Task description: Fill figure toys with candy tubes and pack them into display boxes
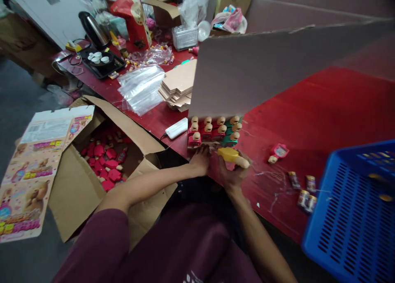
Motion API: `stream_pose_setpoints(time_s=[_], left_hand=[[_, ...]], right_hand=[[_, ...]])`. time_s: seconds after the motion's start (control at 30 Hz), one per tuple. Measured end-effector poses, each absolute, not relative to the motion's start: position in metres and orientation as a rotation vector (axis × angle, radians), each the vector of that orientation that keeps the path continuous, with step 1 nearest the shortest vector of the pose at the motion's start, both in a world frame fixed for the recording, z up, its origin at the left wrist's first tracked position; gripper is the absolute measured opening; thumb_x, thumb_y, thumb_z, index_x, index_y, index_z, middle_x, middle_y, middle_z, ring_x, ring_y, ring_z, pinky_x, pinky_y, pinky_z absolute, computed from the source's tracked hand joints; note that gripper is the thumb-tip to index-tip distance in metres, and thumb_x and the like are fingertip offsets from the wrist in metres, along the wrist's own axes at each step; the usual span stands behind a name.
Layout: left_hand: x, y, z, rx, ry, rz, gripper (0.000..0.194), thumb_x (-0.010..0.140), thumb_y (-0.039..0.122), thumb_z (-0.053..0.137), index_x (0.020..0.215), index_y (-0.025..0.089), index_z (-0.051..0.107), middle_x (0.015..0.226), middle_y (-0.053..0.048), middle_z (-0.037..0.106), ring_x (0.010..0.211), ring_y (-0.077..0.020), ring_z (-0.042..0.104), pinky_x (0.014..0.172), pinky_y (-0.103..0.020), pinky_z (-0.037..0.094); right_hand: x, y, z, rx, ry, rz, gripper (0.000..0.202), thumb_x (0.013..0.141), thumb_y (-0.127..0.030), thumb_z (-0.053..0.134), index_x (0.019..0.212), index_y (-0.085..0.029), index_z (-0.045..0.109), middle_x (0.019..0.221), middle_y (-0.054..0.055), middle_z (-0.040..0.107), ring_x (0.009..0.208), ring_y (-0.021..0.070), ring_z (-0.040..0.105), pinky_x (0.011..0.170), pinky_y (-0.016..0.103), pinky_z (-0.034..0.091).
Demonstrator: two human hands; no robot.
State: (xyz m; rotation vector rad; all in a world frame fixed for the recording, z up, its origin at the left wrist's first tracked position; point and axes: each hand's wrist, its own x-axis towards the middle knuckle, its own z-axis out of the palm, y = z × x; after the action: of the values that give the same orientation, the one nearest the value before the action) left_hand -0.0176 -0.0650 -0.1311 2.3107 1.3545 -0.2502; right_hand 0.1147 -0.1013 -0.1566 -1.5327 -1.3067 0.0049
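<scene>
My right hand (231,176) is closed around a yellow bear-shaped toy (228,154) with a tan head, tilted just in front of a cardboard display box (247,73). At the box's front edge, my left hand (201,159) has its fingers bent against the cardboard; they are partly blurred. Inside the box stand rows of similar toys with tan heads: red ones (195,140) on the left and middle, green ones (231,140) on the right. The tall grey flap of the box rises behind them. A gap shows in the front row.
An open carton (77,188) of red toys stands at left. Flat cardboard pieces (179,81), plastic bags (143,87) and a white power bank (177,128) lie left of the box. Rightward are a pink toy (279,150), small candy tubes (304,197) and a blue basket (327,225).
</scene>
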Motion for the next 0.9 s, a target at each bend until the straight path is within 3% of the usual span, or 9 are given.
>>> stream_pose_setpoints(time_s=[0.2, 0.47, 0.67, 0.9], left_hand=[[-0.023, -0.067, -0.137, 2.368, 1.320, -0.157, 0.067, 0.084, 0.028, 0.054, 0.142, 0.000, 0.036, 0.152, -0.023, 0.030, 0.144, -0.0330, 0.022, 0.118, -0.044, 0.020], [-0.022, -0.070, -0.145, 2.346, 1.302, -0.148, 0.067, 0.083, 0.022, 0.052, 0.144, 0.000, 0.034, 0.156, -0.023, 0.024, 0.144, -0.0341, 0.022, 0.118, -0.047, 0.017], [-0.019, -0.072, -0.150, 2.341, 1.344, -0.128, 0.063, 0.087, 0.020, 0.045, 0.145, 0.001, 0.032, 0.155, -0.021, 0.025, 0.143, -0.0319, 0.025, 0.119, -0.047, 0.014], [-0.018, -0.070, -0.152, 2.345, 1.338, -0.134, 0.065, 0.084, 0.019, 0.046, 0.144, -0.001, 0.034, 0.154, -0.022, 0.027, 0.144, -0.0338, 0.023, 0.119, -0.049, 0.014]], right_hand=[[0.109, -0.094, -0.153, -1.876, -1.434, -0.028, 0.058, 0.079, -0.061, 0.059, 0.115, -0.017, 0.046, 0.104, 0.018, 0.055, 0.104, 0.0334, 0.056, 0.088, 0.052, 0.050], [0.111, -0.095, -0.153, -1.954, -1.441, 0.042, 0.067, 0.077, -0.062, 0.058, 0.120, -0.013, 0.044, 0.109, 0.021, 0.051, 0.105, 0.0365, 0.052, 0.086, 0.055, 0.048], [0.103, -0.091, -0.158, -1.908, -1.458, -0.067, 0.066, 0.076, -0.066, 0.055, 0.115, -0.014, 0.045, 0.105, 0.018, 0.055, 0.106, 0.0329, 0.054, 0.090, 0.052, 0.049], [0.096, -0.080, -0.129, -1.889, -1.528, 0.027, 0.053, 0.077, -0.056, 0.059, 0.107, -0.014, 0.047, 0.103, 0.016, 0.054, 0.101, 0.0321, 0.054, 0.089, 0.050, 0.047]])
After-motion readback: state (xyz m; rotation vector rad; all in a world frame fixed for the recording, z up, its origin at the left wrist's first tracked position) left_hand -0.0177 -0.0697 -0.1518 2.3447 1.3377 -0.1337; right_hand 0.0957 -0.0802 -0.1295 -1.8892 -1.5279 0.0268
